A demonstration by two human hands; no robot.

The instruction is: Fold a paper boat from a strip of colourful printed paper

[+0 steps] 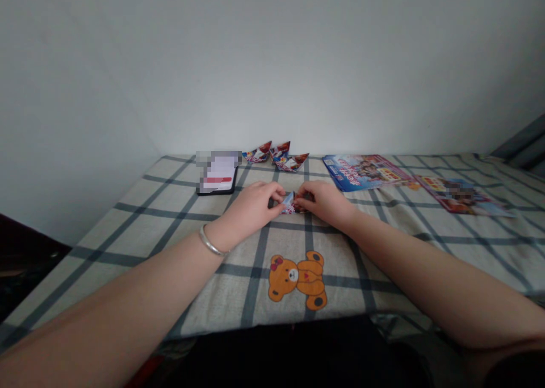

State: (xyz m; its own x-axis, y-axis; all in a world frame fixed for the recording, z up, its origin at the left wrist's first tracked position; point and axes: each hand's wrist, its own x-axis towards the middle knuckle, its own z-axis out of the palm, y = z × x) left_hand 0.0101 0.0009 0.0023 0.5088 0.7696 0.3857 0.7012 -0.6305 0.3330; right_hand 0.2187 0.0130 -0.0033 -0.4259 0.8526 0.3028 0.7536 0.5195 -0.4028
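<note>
Between my hands, a small folded piece of printed paper (288, 203) in blue, white and red is held just over the tablecloth. My left hand (260, 202), with a silver bangle at the wrist, pinches its left side between thumb and fingers. On the other side, my right hand (321, 202) is closed on the paper's right edge. Fingers cover much of the paper, so its full shape is hidden. Just beyond my hands stand folded paper boats, the nearest paper boat (291, 162) in front of two others, all of similar printed paper.
A phone (219, 172) with a lit screen lies at the back left. Printed flyers (361, 172) are stacked at the back right, and another flyer (460, 195) lies farther right. The checked tablecloth (204, 297) carries a teddy bear print (298, 280). A white wall (272, 64) borders the back.
</note>
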